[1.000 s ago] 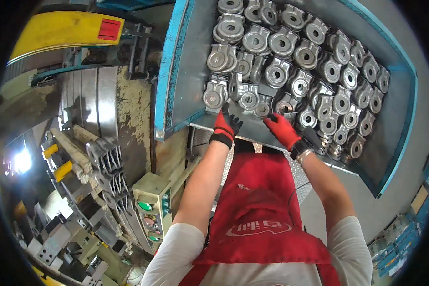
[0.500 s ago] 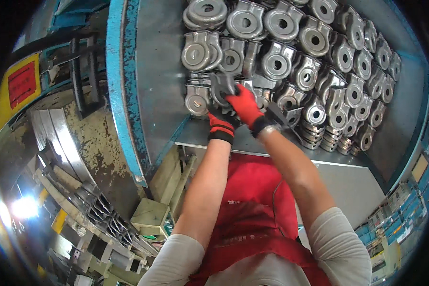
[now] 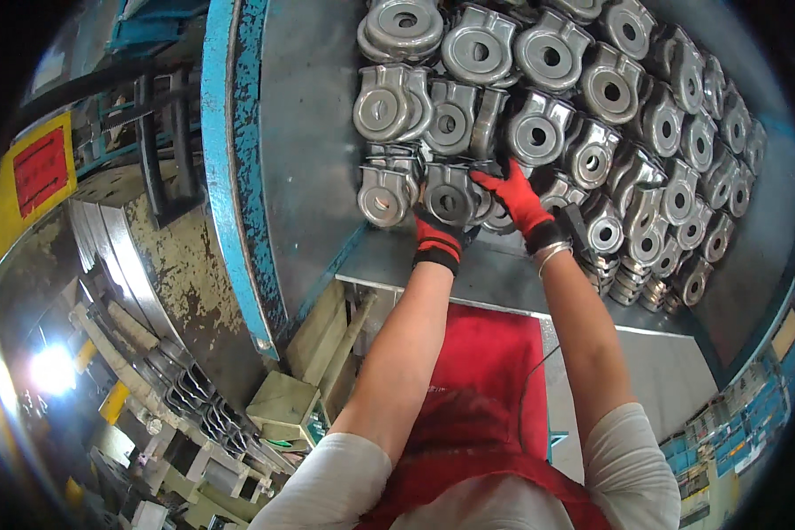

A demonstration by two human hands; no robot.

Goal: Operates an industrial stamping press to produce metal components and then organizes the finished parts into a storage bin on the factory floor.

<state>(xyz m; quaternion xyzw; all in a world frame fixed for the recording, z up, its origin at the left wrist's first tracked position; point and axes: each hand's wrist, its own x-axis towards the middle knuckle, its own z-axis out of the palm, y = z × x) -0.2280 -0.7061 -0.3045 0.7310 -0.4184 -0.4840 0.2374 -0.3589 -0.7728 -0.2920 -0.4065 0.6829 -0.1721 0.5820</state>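
Observation:
My left hand (image 3: 439, 237), in a red and black glove, grips the lower edge of a grey stamped metal part (image 3: 450, 201) with a round dished face and a squared top. My right hand (image 3: 519, 201), gloved alike, has its fingers closed at the upper right corner of that part. The part stands face toward me at the front of the stacks, just right of a similar metal part (image 3: 382, 199). Some fingertips are hidden behind the metal.
Rows of stacked metal parts (image 3: 611, 92) fill a steel bin with a blue, chipped edge post (image 3: 231, 159) on the left. A yellow and red sign (image 3: 41, 168) hangs at far left. Below the bin's front lip is a pale box (image 3: 283, 397).
The metal part, blurred and tilted before, now stands straighter in the front row. My right hand has moved right, toward the part's upper corner. The whole view has shifted slightly.

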